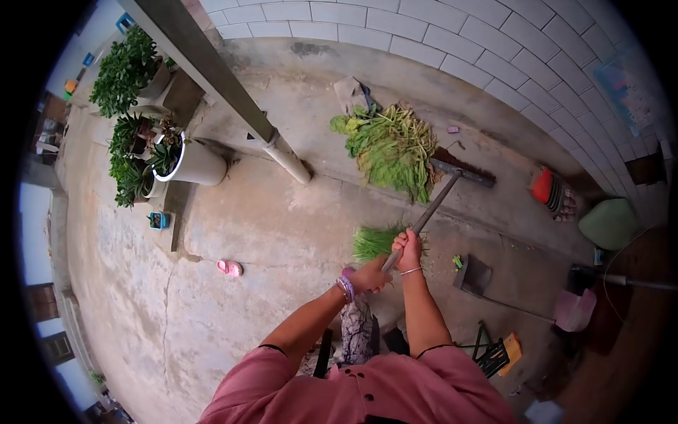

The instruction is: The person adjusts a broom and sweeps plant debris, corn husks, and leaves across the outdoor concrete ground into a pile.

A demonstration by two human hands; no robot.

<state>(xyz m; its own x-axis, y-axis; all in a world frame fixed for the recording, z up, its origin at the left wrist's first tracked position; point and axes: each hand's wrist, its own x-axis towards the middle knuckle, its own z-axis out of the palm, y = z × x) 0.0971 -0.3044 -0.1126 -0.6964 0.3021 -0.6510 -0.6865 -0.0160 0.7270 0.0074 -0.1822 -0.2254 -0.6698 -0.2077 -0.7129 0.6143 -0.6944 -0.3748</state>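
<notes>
Below, seen from our head camera, both our hands close around the broom handle [424,215], a long grey shaft running from frame centre toward two o'clock. Our right hand [408,249] wraps the shaft higher up, fingers curled fully about it, a thin bangle at the wrist; our left hand [369,275] grips the lower end just beside it, toward seven o'clock, with purple beaded bracelets on the wrist. At the far end of the shaft sits the broom head [462,172], a dark flat bar resting on the concrete floor [282,233]. Touching its eleven o'clock side lies a pile of leafy green scraps [392,148]; a smaller bunch of green stalks [374,242] lies just beside our right hand, at its nine o'clock. A long-handled dustpan [473,275] rests on the floor at four o'clock of the hands, near a pink scoop [573,311]. A grey post [233,85] slants from twelve o'clock down toward the centre. Potted plants [152,152] stand at ten o'clock, one of them in a white pot [198,165]. A small pink shoe [229,268] lies at nine o'clock, well apart from the hands. A white tiled wall [459,35] curves across the top.
</notes>
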